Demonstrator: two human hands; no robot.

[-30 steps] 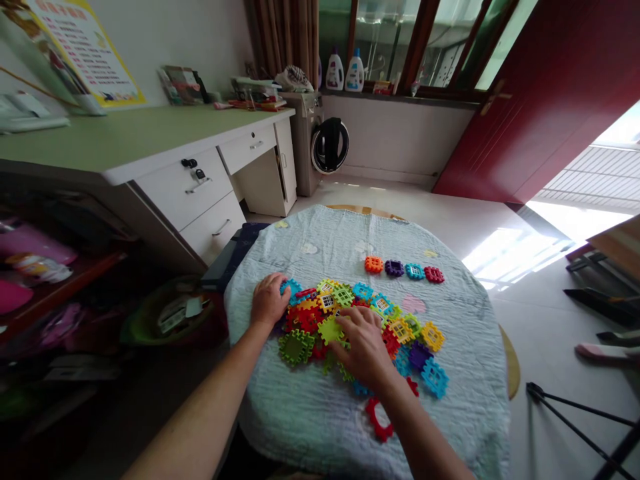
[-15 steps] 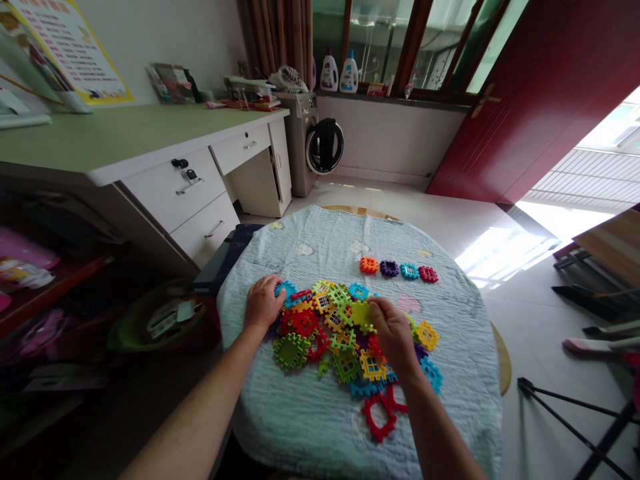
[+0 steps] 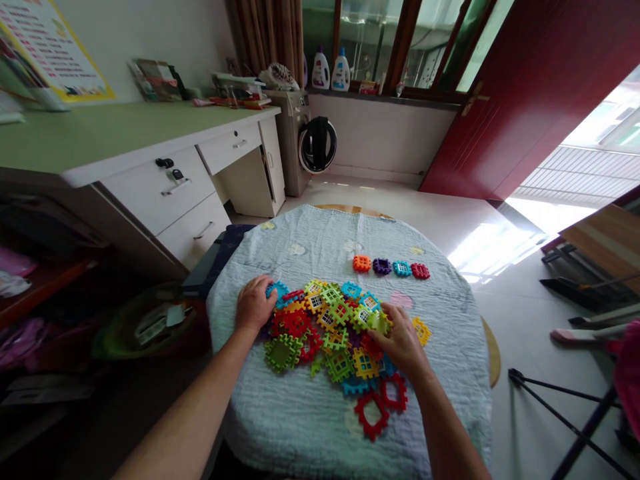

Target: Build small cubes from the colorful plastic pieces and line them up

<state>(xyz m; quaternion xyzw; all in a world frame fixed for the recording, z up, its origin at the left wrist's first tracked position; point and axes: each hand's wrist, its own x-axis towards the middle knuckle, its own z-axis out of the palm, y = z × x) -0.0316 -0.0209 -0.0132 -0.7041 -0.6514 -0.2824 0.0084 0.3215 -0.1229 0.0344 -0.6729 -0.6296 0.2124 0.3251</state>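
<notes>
A heap of interlocking plastic building blocks (image 3: 315, 320) in red, yellow, green, blue and purple lies on the cloth-covered round table (image 3: 280, 427). At the heap's left edge rests my left hand (image 3: 254, 303), thumb and fingers apart around a blue block (image 3: 277, 292) that stays in the heap. My right hand (image 3: 404, 337) pinches a green block (image 3: 381, 323) low over the heap's right side; its fingers partly cover this block and those below. Beyond the heap, an orange block (image 3: 361, 264), a purple block (image 3: 382, 266), a turquoise block (image 3: 401, 268) and a red block (image 3: 421, 271) form a row.
Two red frame pieces (image 3: 373, 415) lie at the heap's near side. Left of the table are a desk (image 3: 175, 133) with drawers and a green basin (image 3: 150, 327). A washing machine (image 3: 293, 133) stands beyond, and black tripod legs (image 3: 545, 383) are at the right.
My right hand has moved right and slightly towards me with the green block, uncovering a blue window block. My left hand stays at the heap's edge. The view has shifted slightly.
</notes>
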